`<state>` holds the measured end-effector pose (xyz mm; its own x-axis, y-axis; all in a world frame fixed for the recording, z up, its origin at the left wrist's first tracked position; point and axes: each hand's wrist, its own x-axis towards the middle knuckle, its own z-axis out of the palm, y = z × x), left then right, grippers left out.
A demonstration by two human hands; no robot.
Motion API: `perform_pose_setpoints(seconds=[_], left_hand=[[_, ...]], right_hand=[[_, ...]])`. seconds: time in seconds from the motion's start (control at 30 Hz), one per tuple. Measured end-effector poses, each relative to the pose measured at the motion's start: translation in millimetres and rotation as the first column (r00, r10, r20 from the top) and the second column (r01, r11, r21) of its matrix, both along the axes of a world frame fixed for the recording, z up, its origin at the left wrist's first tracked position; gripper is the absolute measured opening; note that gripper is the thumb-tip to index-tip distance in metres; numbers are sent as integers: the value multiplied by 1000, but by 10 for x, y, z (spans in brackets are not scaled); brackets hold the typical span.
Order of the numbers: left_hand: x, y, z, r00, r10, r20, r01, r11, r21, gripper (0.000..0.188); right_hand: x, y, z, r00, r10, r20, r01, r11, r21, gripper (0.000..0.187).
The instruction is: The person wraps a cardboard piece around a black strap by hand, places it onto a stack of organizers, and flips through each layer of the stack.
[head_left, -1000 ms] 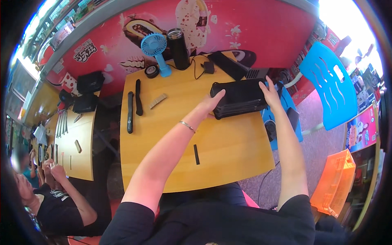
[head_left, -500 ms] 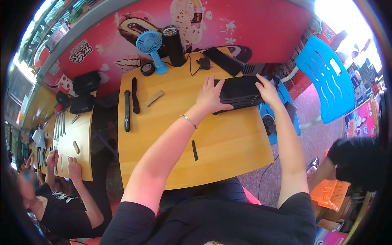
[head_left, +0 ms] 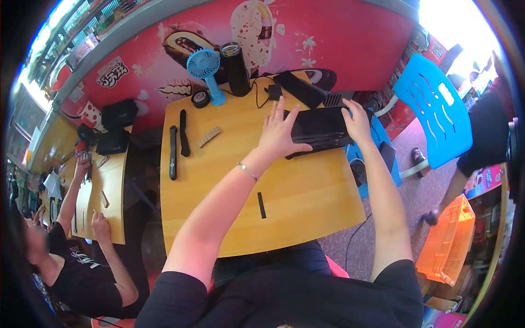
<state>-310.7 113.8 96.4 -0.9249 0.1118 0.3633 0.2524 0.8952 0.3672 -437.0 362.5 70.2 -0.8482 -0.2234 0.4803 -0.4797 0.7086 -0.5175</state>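
Observation:
A stack of flat black pouch-like pieces (head_left: pixel 320 127) lies near the table's far right corner, its layered edges facing me. My left hand (head_left: pixel 278 132) is at the stack's left end, fingers spread and pointing away, thumb reaching along the front edge. At the right end, my right hand (head_left: pixel 356 124) touches the stack with its fingers extended. Neither hand is closed around it. A short black strip (head_left: pixel 261 205) lies nearer to me. Farther left are two black straps (head_left: pixel 173 153) and a small row of tan pieces (head_left: pixel 209 136).
Along the table's back stand a blue fan (head_left: pixel 203 64), a black bottle (head_left: pixel 235 70) and a black roll (head_left: pixel 200 99). A charger (head_left: pixel 273 92) with its cable lies near a dark flat slab (head_left: pixel 298 89). A blue chair (head_left: pixel 437 112) and orange crate (head_left: pixel 448 240) are right; a person works at the left table.
My left fingers have spread and lifted slightly at the stack, which stays in place. At right, a passer-by has moved away from the orange crate. The person at left has reached farther forward.

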Motion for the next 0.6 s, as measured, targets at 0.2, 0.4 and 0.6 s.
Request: perform_pose_setpoints(seconds=[0.2,0.4,0.6], left_hand=[[836,-199,-165,963,45,-266,40,951,306,62],[2337,-444,-292,984,158,85,-177,784,595,14],[3615,-648,-366,794,-212,569,-270,716,644,21]], right_hand=[[-79,-416,629,991,-31,130,-27,907,420,29],[686,-653,897,941,308,-144,-339,884,-322,14],[1926,-434,176,838,415,354,-187,828,-528,9]])
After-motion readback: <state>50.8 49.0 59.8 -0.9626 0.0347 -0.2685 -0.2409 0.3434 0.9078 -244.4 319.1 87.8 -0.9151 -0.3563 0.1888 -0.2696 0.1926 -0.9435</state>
